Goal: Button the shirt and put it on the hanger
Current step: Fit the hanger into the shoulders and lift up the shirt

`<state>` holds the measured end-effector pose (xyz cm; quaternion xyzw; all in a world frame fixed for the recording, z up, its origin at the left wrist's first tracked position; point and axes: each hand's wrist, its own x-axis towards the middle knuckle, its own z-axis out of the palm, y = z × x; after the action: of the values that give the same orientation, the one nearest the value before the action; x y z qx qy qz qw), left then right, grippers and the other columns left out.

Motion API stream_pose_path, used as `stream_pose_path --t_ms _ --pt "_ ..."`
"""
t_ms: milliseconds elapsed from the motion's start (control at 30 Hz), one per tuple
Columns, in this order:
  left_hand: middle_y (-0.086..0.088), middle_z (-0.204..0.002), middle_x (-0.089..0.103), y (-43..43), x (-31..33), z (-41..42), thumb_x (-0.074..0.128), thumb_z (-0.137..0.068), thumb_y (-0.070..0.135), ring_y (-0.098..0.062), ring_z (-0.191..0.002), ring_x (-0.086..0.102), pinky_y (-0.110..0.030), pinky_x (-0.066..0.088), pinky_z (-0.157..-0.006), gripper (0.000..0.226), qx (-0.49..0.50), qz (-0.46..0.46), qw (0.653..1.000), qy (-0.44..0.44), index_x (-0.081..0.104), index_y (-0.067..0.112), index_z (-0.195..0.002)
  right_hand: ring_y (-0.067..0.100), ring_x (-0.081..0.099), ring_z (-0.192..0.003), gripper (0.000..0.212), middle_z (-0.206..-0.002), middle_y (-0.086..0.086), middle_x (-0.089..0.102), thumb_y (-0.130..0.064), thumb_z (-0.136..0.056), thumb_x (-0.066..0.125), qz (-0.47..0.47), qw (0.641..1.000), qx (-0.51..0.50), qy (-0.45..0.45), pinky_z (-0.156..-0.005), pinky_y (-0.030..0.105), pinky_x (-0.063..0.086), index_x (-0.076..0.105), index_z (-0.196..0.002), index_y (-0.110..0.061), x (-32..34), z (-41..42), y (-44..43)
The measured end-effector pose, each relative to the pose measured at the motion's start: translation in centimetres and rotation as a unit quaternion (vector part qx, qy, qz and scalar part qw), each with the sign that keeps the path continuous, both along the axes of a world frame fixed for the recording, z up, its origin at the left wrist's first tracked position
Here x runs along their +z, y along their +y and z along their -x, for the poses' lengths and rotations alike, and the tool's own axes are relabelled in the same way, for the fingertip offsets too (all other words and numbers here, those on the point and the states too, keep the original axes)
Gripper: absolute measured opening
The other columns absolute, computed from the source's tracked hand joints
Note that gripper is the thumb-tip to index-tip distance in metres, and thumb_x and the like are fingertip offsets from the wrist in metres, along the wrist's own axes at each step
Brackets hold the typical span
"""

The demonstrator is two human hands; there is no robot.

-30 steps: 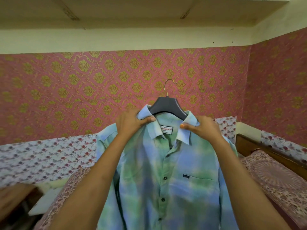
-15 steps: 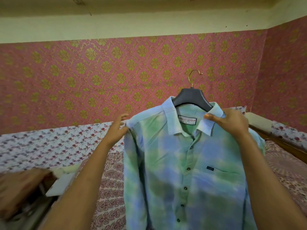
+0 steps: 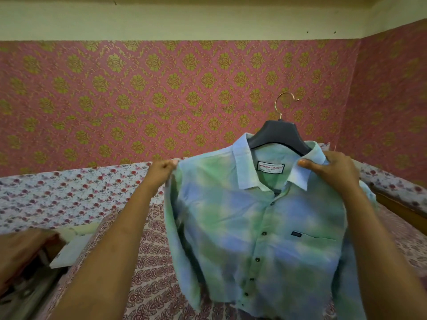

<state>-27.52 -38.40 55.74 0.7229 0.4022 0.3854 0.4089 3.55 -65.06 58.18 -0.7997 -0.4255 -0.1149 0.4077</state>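
Head view showed the left hand (image 3: 162,170) had gone from the collar (image 3: 242,167), where it sat a second earlier, out to the shoulder seam. Half a second before its fingers only reached there; now they were curled and pinched the fabric at that corner. The right hand (image 3: 332,173) had stayed at the other collar wing, thumb pressed on top and the rest of the fingers wrapped behind, though whether they also gripped the hanger (image 3: 280,135) could not be told. The shirt (image 3: 249,232) had drifted toward the right of the frame. It hung in the air between both hands, above the bed (image 3: 157,262), front toward the camera. Its long axis ran up and down, collar at the top and hem at the bottom, with the placket slanting slightly down to the left and closed below the open neck. The dark hanger sat inside the collar, its metal hook (image 3: 285,103) rising above. Behind stood pink wallpaper (image 3: 161,100) with a gold pattern, a floral cloth (image 3: 69,192) along the wall and a wooden bed rail (image 3: 399,210) at the right. A blurred brown thing (image 3: 20,250) and a white flat piece (image 3: 71,250) lay at the lower left. The right forearm hid the shirt's sleeve on that side, and the shirt hid the bed behind it.
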Motion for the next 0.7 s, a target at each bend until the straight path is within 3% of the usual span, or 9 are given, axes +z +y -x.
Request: stream_pose_path --t_ms 67,133,233,367,433,533,633,700 --pt "-0.005 -0.073 0.057 0.2 -0.9 -0.9 0.047 -0.096 0.019 -0.015 -0.06 0.045 -0.022 0.04 -0.056 0.027 0.052 -0.028 0.997 0.053 0.064 -0.001 -0.098 0.021 0.034 -0.049 0.054 -0.049 0.002 0.032 -0.05 -0.07 0.07 0.011 1.0 0.003 -0.007 -0.05 0.032 0.024 0.03 -0.049 -0.02 -0.2 0.0 0.1" --pt "-0.002 -0.062 0.047 0.1 -1.0 -1.3 0.045 -0.097 0.017 -0.014 -0.053 0.037 -0.023 0.031 -0.05 0.025 0.101 -0.026 0.994 0.031 0.064 0.001 -0.093 0.023 0.036 -0.048 0.057 -0.048 0.004 0.034 -0.056 -0.068 0.068 0.019 1.0 0.008 -0.014 -0.051 0.034 0.026 0.033 -0.049 -0.015 -0.6 -0.3 0.1" --pt "-0.003 -0.062 0.048 0.6 -0.9 -1.3 0.045 -0.097 0.02 -0.015 -0.054 0.039 -0.024 0.031 -0.052 0.029 0.114 -0.045 0.992 0.003 0.056 0.018 -0.07 0.024 0.04 -0.05 0.058 -0.05 0.007 0.038 -0.058 -0.066 0.067 0.014 1.0 -0.001 -0.013 -0.053 0.035 0.028 0.036 -0.051 -0.012 -0.8 -0.4 0.0" --pt "-0.005 -0.07 0.056 1.0 -0.9 -0.2 0.058 -0.089 0.016 -0.018 -0.064 0.049 -0.026 0.04 -0.061 0.018 0.004 -0.048 0.987 0.153 0.06 0.009 -0.073 0.023 0.038 -0.051 0.058 -0.052 0.005 0.035 -0.058 -0.068 0.067 0.012 1.0 -0.025 -0.005 -0.052 0.034 0.026 0.032 -0.052 -0.014 -0.6 0.0 -0.2" --pt "0.002 -0.082 0.061 0.4 -0.3 0.3 0.064 -0.084 0.009 -0.014 -0.075 0.056 -0.025 0.045 -0.066 0.001 -0.02 -0.06 0.994 0.085 0.065 0.01 -0.085 0.021 0.037 -0.05 0.057 -0.05 0.004 0.036 -0.058 -0.067 0.068 0.015 1.0 -0.021 0.0 -0.05 0.032 0.025 0.034 -0.052 -0.015 -0.6 0.2 -0.2" --pt "0.011 -0.098 0.063 -1.5 1.3 -0.2 0.066 -0.084 0.016 -0.003 -0.09 0.057 -0.019 0.044 -0.075 0.02 -0.08 -0.099 0.99 -0.06 0.065 0.02 -0.103 0.026 0.045 -0.057 0.052 -0.052 0.003 0.042 -0.06 -0.066 0.067 0.028 0.999 -0.02 0.009 -0.05 0.031 0.026 0.043 -0.054 -0.016 -0.4 1.0 -0.1" --pt "0.014 -0.105 0.063 -3.5 2.8 -2.0 0.071 -0.075 0.041 0.002 -0.097 0.056 -0.018 0.042 -0.082 0.038 -0.178 -0.128 0.976 0.023 0.062 0.032 -0.11 0.023 0.042 -0.057 0.05 -0.052 0.0 0.04 -0.053 -0.07 0.07 0.032 0.999 -0.016 0.01 -0.047 0.03 0.021 0.037 -0.052 -0.021 0.2 2.3 0.2" --pt "0.012 -0.108 0.063 -4.4 3.2 -3.5 0.066 -0.06 0.061 0.004 -0.096 0.056 -0.016 0.042 -0.078 0.059 -0.209 -0.166 0.958 0.105 0.061 0.035 -0.113 0.022 0.044 -0.056 0.048 -0.056 0.005 0.046 -0.054 -0.07 0.069 0.035 0.999 -0.008 0.011 -0.049 0.031 0.024 0.047 -0.056 -0.014 0.4 2.7 0.7"
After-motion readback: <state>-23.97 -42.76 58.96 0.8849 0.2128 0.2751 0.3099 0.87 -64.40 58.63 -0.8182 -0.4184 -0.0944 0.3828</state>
